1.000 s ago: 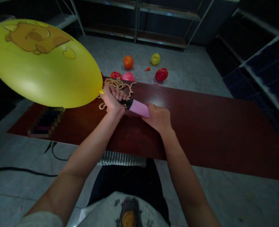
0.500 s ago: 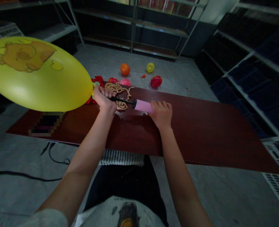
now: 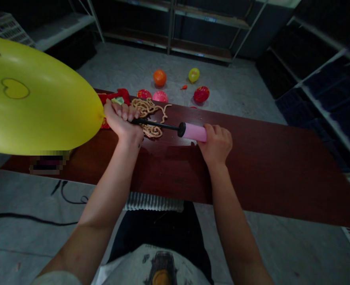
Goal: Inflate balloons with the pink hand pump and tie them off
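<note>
A hand-held balloon pump (image 3: 195,132) with a pink barrel and a black rod is held level above the dark red table. My right hand (image 3: 217,145) is closed around the barrel. The rod's far end runs into my left hand (image 3: 122,120), which is closed on it. At the left hand's fingers sits the neck of a large yellow balloon (image 3: 56,99), blown up and printed with a heart; the neck is partly covered, as is the pump's end. Under the pump lies a tangle of tan cord (image 3: 147,107).
Red and green pieces (image 3: 122,96) lie behind my left hand on the table (image 3: 267,158). Orange (image 3: 160,78), yellow (image 3: 194,75) and red (image 3: 201,94) balloons rest on the floor beyond. Metal shelves (image 3: 204,49) stand behind; a black cable (image 3: 29,219) lies at left.
My hands have moved farther apart, and more of the pump's black rod shows. The yellow balloon has shifted left and looks larger in view. The camera has tilted down a little.
</note>
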`<action>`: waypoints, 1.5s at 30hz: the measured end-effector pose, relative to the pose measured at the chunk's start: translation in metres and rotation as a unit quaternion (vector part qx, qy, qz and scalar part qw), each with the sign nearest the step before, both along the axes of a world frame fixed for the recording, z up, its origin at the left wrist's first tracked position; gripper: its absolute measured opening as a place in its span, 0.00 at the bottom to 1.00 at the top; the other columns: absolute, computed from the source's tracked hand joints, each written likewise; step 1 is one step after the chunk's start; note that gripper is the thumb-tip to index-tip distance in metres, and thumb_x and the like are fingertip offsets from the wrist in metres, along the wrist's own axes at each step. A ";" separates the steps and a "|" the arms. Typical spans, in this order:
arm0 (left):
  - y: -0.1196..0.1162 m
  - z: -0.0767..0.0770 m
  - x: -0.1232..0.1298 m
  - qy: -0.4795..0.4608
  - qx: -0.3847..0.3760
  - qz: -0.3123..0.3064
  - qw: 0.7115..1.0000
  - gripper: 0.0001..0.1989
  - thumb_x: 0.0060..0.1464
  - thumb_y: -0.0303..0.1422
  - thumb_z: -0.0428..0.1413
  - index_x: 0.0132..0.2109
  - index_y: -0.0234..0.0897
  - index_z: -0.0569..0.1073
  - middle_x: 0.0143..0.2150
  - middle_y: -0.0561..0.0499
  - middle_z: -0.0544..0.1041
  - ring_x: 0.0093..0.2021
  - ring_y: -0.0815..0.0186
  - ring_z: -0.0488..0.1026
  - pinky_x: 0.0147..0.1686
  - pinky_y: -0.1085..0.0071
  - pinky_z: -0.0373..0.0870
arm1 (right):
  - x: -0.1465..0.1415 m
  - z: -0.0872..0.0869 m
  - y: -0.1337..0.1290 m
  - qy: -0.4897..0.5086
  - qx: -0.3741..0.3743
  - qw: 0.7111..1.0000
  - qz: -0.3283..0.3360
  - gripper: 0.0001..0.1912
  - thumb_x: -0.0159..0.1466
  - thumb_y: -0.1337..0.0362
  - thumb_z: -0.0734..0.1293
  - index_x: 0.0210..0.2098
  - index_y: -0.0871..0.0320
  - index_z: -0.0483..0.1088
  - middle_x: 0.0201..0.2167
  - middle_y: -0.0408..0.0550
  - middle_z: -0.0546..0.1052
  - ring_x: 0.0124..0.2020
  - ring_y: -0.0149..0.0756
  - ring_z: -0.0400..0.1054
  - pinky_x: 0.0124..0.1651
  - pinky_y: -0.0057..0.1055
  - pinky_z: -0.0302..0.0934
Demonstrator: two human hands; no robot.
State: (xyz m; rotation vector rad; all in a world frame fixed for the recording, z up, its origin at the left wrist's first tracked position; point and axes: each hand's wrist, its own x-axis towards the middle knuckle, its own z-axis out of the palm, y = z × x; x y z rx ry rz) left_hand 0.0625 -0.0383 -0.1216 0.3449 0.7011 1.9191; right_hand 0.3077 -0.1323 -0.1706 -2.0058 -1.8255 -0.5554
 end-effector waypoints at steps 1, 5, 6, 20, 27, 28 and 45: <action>-0.002 0.000 0.002 0.004 -0.001 -0.003 1.000 0.27 0.71 0.42 0.48 0.24 0.38 0.52 0.18 0.58 0.47 0.15 0.71 0.49 0.19 0.72 0.53 | -0.002 0.001 -0.001 0.001 0.001 1.000 -0.001 0.13 0.65 0.61 0.65 0.48 0.57 0.73 0.41 0.54 0.77 0.43 0.47 0.65 0.49 0.41 0.56; -0.009 -0.001 0.017 0.032 -0.004 -0.015 0.999 0.27 0.71 0.43 0.48 0.24 0.39 0.52 0.19 0.57 0.48 0.16 0.70 0.50 0.19 0.70 0.53 | -0.018 0.004 -0.003 0.000 -0.012 1.000 0.021 0.13 0.63 0.63 0.66 0.47 0.56 0.73 0.41 0.55 0.77 0.43 0.47 0.66 0.47 0.41 0.55; -0.012 -0.002 0.021 0.041 -0.003 -0.022 0.999 0.28 0.71 0.44 0.48 0.24 0.39 0.51 0.19 0.57 0.48 0.16 0.70 0.50 0.19 0.70 0.53 | -0.022 0.005 -0.003 -0.002 -0.017 0.999 0.034 0.13 0.63 0.63 0.66 0.47 0.57 0.73 0.40 0.55 0.78 0.42 0.47 0.67 0.47 0.41 0.54; -0.013 -0.001 0.041 0.003 -0.020 -0.062 0.998 0.27 0.72 0.34 0.42 0.22 0.41 0.48 0.18 0.58 0.42 0.15 0.69 0.44 0.17 0.70 0.49 | -0.044 -0.003 0.004 -0.003 -0.054 0.993 0.102 0.10 0.65 0.60 0.66 0.43 0.58 0.72 0.37 0.52 0.80 0.40 0.45 0.72 0.42 0.37 0.50; -0.011 0.006 0.036 0.009 -0.038 -0.019 0.999 0.24 0.70 0.32 0.43 0.24 0.40 0.46 0.19 0.58 0.42 0.15 0.70 0.44 0.16 0.73 0.49 | -0.049 -0.004 0.006 -0.004 -0.049 0.993 0.112 0.14 0.66 0.61 0.64 0.50 0.58 0.71 0.41 0.52 0.80 0.42 0.45 0.71 0.44 0.38 0.50; -0.011 0.005 0.036 0.007 -0.033 -0.015 0.999 0.23 0.69 0.31 0.43 0.24 0.40 0.47 0.19 0.58 0.42 0.15 0.70 0.44 0.16 0.73 0.49 | -0.047 -0.003 0.007 -0.005 -0.051 0.993 0.110 0.15 0.66 0.62 0.64 0.51 0.58 0.71 0.41 0.53 0.80 0.42 0.45 0.71 0.45 0.38 0.50; -0.014 0.023 0.010 -0.068 0.018 0.001 0.998 0.22 0.68 0.25 0.39 0.24 0.38 0.46 0.19 0.58 0.42 0.17 0.71 0.41 0.20 0.72 0.45 | 0.009 0.003 -0.001 0.014 0.079 0.997 -0.017 0.19 0.65 0.68 0.61 0.54 0.54 0.72 0.56 0.58 0.75 0.62 0.55 0.59 0.60 0.56 0.49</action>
